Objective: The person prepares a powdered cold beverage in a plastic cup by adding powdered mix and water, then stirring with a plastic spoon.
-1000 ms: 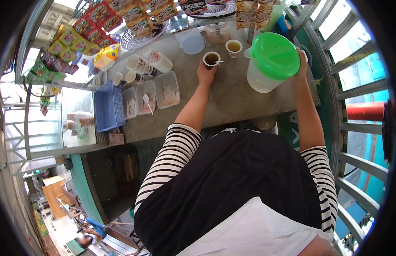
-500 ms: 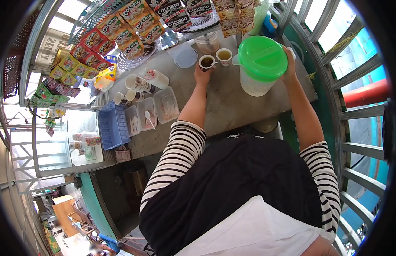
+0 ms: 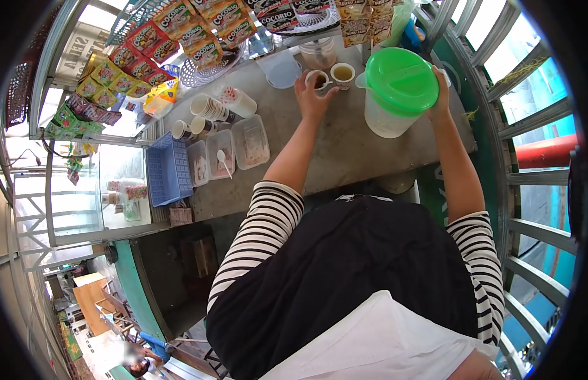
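My left hand [image 3: 314,100] is at the paper cup of dark drink [image 3: 318,80], fingers and thumb spread around it, thumb apart from the cup's wall. A pale spoon handle sticks out over this cup's rim. Right beside it stands a second paper cup [image 3: 342,75] with yellowish liquid. My right hand [image 3: 440,96] is closed on the handle side of a clear plastic pitcher [image 3: 387,120], whose green lid [image 3: 401,82] is on. The pitcher looks upright on the counter; its handle is mostly hidden by my fingers.
Along the grey counter [image 3: 344,152] are stacked paper cups [image 3: 208,106], plastic tubs [image 3: 251,142], one with a white spoon [image 3: 225,163], and a blue basket [image 3: 169,171]. Drink sachets [image 3: 202,31] hang above. Metal bars [image 3: 534,120] line the right side. A person [image 3: 142,362] sits far lower left.
My left hand's fingers have loosened from around the dark drink's cup and spread out. My right hand stays on the pitcher. The whole view has shifted slightly.
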Motion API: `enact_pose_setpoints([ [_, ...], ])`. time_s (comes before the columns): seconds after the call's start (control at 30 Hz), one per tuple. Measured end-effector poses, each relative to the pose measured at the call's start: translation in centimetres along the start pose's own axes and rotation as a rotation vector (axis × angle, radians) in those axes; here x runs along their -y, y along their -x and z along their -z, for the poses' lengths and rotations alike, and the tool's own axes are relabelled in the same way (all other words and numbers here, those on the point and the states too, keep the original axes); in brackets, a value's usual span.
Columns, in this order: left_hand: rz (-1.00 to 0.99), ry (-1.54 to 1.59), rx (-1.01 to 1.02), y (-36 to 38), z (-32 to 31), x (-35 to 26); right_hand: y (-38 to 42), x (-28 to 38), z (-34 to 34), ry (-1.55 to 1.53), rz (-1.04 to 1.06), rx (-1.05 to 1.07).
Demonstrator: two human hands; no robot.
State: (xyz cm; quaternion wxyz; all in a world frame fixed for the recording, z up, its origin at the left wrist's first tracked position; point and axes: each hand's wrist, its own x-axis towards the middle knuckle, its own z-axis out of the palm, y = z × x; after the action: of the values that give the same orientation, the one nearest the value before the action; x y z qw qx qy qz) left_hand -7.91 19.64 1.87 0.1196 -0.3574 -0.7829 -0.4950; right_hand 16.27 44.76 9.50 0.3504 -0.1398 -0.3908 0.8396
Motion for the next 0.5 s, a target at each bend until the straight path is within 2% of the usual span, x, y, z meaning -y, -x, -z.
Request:
enact_pose_setpoints([
  [0.07, -0.152, -0.261, 0.051, -0.8, 0.1, -0.5, 0.0, 0.1, 0.0, 0.01, -0.003, -0.004],
  [0.2, -0.151, -0.263, 0.027, -2.7, 1.4, -1.2, 0.0, 0.3, -0.2, 0.008, -0.006, 0.015],
  [0.27, 0.056, 0.019, 0.085, -3.7, 2.3, -1.4, 0.0, 0.3, -0.3, -0.007, -0.008, 0.021],
  [0.4, 0.04, 0.049, 0.035, -5.1, 4.5, -2.2, 0.1, 0.5, -0.5, -0.016, -0.028, -0.008],
  [0.5, 0.106, 0.111, -0.025, -5.3, 5.8, -2.8, 0.0, 0.4, -0.5, -0.003, -0.021, -0.014],
])
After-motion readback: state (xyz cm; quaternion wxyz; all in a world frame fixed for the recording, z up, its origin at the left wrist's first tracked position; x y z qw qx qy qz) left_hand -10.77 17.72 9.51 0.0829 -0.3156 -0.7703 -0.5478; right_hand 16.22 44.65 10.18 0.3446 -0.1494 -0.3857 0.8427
